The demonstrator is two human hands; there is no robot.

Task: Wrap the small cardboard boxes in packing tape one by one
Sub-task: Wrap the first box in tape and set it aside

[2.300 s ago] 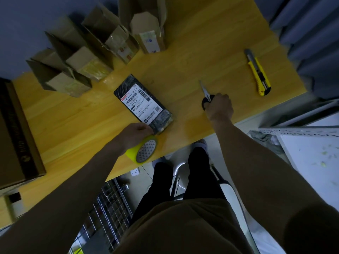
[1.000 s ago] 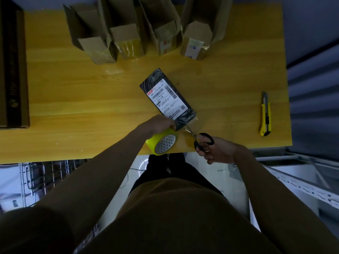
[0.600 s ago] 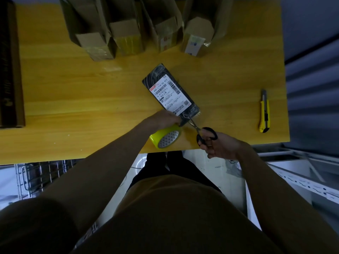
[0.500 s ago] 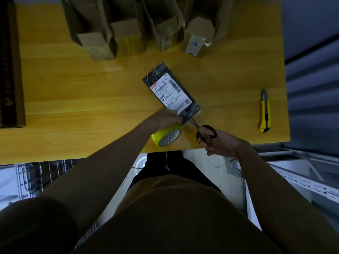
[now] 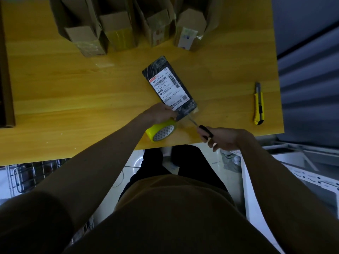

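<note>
A flat black box (image 5: 169, 88) with a white shipping label lies slantwise on the yellow wooden table (image 5: 73, 92), wrapped in glossy clear tape. My left hand (image 5: 161, 113) holds a yellow-cored tape roll (image 5: 161, 131) at the box's near corner, fingers against that corner. A short strip of clear tape runs from the roll to the box. My right hand (image 5: 222, 138) grips black-handled scissors (image 5: 199, 126); their blades reach into the tape strip just below the box's near end.
Several brown cardboard boxes (image 5: 117, 28) with raised flaps stand in a row along the table's far edge. A yellow utility knife (image 5: 258, 105) lies at the right. A dark flat carton (image 5: 6, 88) sits at the left edge. A wire rack (image 5: 27, 175) stands below the table.
My right hand brought the scissors from the table to the tape strip by the box and closed the blades on it. The left hand kept the roll at the box's corner.
</note>
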